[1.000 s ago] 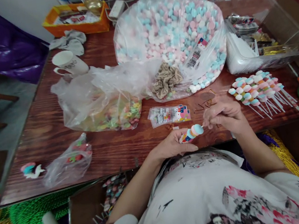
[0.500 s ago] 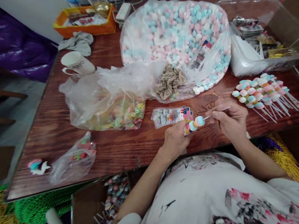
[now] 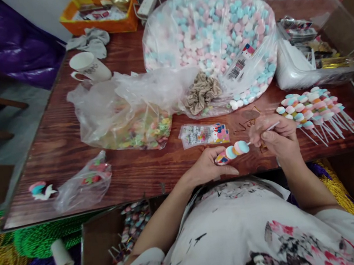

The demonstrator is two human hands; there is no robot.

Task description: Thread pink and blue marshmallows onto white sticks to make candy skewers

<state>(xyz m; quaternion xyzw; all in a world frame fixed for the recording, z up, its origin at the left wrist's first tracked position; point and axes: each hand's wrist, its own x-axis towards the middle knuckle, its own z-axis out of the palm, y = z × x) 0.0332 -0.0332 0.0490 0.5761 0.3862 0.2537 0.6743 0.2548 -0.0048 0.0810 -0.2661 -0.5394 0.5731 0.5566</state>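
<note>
My left hand (image 3: 208,167) is closed around the end of a stack of pastel marshmallows (image 3: 234,150) threaded on a white stick (image 3: 270,127). My right hand (image 3: 274,134) pinches that stick just to the right of the stack. Both hands hover over the near edge of the wooden table (image 3: 66,139). A small printed packet (image 3: 204,135) lies just beyond my left hand. Finished marshmallow skewers (image 3: 311,107) lie in a pile to the right of my right hand.
A big clear bag of pink, blue and white marshmallows (image 3: 209,35) sits at the back, a beige scrunchie (image 3: 202,91) at its mouth. A bag of colourful sweets (image 3: 137,129), a white mug (image 3: 89,68), an orange tray (image 3: 99,16) and a clear box (image 3: 316,42) stand around.
Both hands have shifted slightly toward the table's near edge with the skewer; my left hand now shows more of the marshmallow stack.
</note>
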